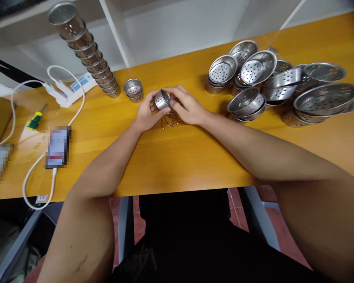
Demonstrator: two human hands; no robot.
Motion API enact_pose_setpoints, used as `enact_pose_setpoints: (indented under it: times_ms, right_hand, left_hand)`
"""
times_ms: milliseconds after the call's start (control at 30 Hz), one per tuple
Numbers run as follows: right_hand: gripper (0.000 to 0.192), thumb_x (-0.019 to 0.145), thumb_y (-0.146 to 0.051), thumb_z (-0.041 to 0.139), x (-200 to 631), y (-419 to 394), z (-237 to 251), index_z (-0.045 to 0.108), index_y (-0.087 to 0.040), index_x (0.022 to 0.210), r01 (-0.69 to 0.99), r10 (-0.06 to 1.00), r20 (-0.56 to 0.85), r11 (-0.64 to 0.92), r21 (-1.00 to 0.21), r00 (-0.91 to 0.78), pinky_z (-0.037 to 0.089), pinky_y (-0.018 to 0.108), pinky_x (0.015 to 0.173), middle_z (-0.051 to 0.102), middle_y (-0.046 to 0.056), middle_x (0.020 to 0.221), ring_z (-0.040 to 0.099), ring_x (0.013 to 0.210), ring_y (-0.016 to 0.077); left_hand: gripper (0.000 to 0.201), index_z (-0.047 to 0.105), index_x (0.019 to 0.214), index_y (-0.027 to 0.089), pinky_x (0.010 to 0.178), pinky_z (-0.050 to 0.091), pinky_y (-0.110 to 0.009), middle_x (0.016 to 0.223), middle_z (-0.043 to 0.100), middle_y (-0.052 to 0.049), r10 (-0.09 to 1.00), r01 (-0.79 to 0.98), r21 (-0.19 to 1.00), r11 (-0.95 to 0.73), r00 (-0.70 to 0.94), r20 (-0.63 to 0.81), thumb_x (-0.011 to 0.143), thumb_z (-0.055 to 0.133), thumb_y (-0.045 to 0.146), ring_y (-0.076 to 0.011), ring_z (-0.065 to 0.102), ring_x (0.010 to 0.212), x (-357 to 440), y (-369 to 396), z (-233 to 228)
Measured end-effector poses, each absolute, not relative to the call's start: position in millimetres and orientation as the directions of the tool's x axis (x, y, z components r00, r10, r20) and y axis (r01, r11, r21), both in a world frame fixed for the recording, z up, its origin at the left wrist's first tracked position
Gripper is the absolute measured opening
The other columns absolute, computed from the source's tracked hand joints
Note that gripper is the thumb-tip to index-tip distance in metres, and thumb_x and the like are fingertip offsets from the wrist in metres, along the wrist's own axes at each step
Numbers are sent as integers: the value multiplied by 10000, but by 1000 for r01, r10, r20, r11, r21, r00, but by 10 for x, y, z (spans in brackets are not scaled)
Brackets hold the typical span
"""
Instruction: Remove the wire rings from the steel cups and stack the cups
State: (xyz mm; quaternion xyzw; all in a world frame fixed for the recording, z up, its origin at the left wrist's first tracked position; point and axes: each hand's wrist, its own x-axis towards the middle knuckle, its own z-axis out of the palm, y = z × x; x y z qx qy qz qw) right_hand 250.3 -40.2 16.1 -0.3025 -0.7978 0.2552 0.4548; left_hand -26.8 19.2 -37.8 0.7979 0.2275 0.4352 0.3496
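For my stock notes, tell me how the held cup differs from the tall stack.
The held cup is tilted between the left hand and right hand; the tall stack stands on the table. The held cup looks like a single piece; the tall stack is many cups nested together. Both are shiny metal with small holes.

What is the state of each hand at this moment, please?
Left hand: closed, holding one side of a small perforated metal cup.
Right hand: closed, holding the same cup from the opposite side.
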Motion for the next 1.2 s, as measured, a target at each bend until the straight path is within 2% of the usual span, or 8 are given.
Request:
enact_pose_setpoints:
  times_ms: [200, 300, 400, 533, 733, 900, 1067, 1200]
  right_hand:
    - [919, 1294, -1015, 516, 2496, -426, 165, 795, -318, 1824, 255, 709, 586, 696, -672, -392, 550, 702, 1516, 711, 184, 1599, 712, 1587, 447]
    - [978, 1280, -1061, 479, 2486, -471, 177, 798, -311, 1821, 263, 715, 572, 688, -676, -402, 568, 699, 1500, 688, 186, 1565, 721, 1559, 440]
    - [972, 1253, -1092, 506, 2474, -511, 188, 846, -302, 1705, 279, 720, 551, 681, -677, -422, 583, 705, 1476, 666, 187, 1543, 720, 1518, 437]
    - [897, 1204, -1113, 605, 2450, -530, 202, 873, -295, 1455, 264, 711, 551, 687, -677, -438, 630, 706, 1396, 662, 169, 1463, 710, 1412, 424]
    - [818, 1239, -1067, 615, 2417, -515, 225, 774, -266, 1207, 203, 667, 577, 719, -665, -472, 702, 574, 1137, 679, 133, 1299, 679, 1132, 334]
    - [876, 1189, -1140, 619, 2405, -474, 235, 690, -274, 1076, 200, 750, 559, 645, -738, -353, 676, 501, 980, 649, 89, 1124, 609, 951, 276]
    - [953, 1108, -1229, 626, 2417, -488, 297, 611, -289, 950, 206, 813, 488, 562, -801, -317, 675, 506, 907, 569, 42, 901, 570, 847, 263]
    - [963, 1056, -1258, 658, 2452, -525, 366, 595, -304, 941, 280, 824, 479, 558, -782, -304, 729, 547, 971, 565, 40, 866, 605, 881, 287]
  left_hand:
    - [1040, 559, 1834, 371, 1505, 645, -662, 1726, 786, -131, 666, 8, 771, -637, 509, 545, 1051, 981, 912, -384, 834, 1659, -272, 251, -409]
    - [1016, 574, 1817, 374, 1485, 664, -642, 1694, 805, -120, 653, -29, 771, -636, 512, 558, 1052, 993, 895, -354, 862, 1608, -263, 220, -368]
    - [970, 594, 1782, 379, 1416, 718, -590, 1688, 816, -115, 648, -43, 779, -626, 527, 550, 1056, 991, 886, -318, 884, 1552, -255, 174, -315]
    - [965, 589, 1766, 379, 1372, 745, -564, 1740, 788, -131, 640, -33, 775, -631, 542, 544, 1051, 988, 890, -327, 856, 1603, -254, 171, -306]
    - [1141, 494, 1861, 447, 1412, 712, -632, 1816, 678, -115, 618, 11, 713, -701, 508, 600, 986, 964, 1009, -393, 779, 1707, -255, 294, -415]
    - [1164, 470, 1927, 446, 1461, 676, -631, 1824, 618, -131, 629, 130, 662, -738, 491, 604, 1020, 885, 1046, -418, 706, 1767, -233, 218, -334]
    - [1193, 588, 1872, 365, 1423, 715, -592, 1774, 662, -155, 628, 166, 649, -743, 507, 590, 967, 918, 1068, -421, 723, 1724, -201, 78, -197]
    - [1146, 659, 1783, 336, 1499, 647, -635, 1737, 710, -151, 666, 191, 674, -714, 485, 567, 942, 956, 1055, -424, 729, 1718, -161, 35, -194]
